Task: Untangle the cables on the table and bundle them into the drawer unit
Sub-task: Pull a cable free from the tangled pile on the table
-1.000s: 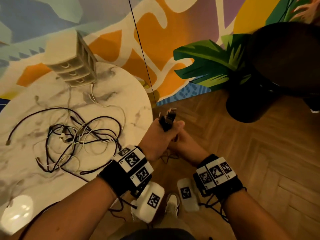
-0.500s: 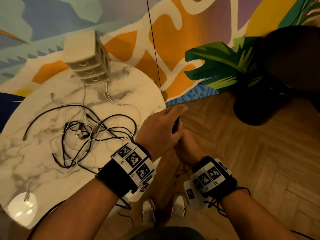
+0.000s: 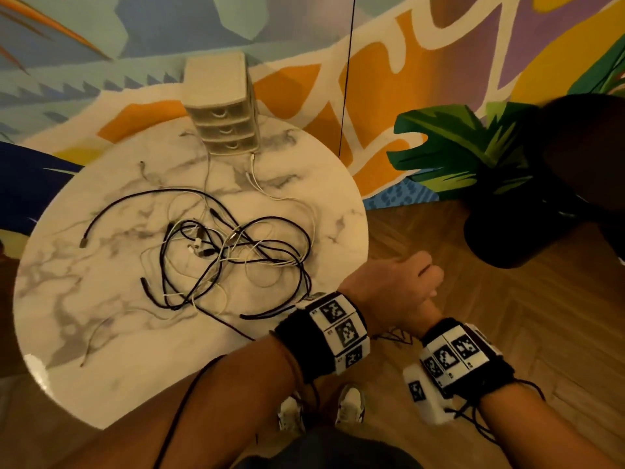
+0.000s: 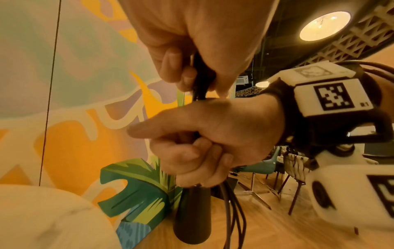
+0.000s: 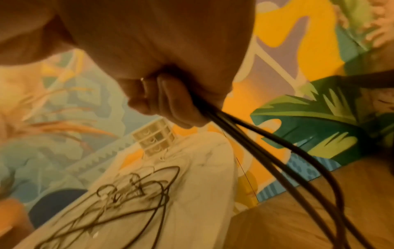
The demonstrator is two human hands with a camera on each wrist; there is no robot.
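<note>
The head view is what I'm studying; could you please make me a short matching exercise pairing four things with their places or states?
Things:
1. drawer unit
2. cable tangle
3. black cable
4. shoes

Places or states:
A. on the wooden floor
B. loose on the middle of the table
C. at the table's far edge, drawers shut
D. held by both the left hand and right hand, off the table

Pairs: 1-C, 2-B, 3-D, 4-A

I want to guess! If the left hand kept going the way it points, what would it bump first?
Probably the black pot on the floor; the left hand, gripping a black cable, points that way, though depth is unclear.
</note>
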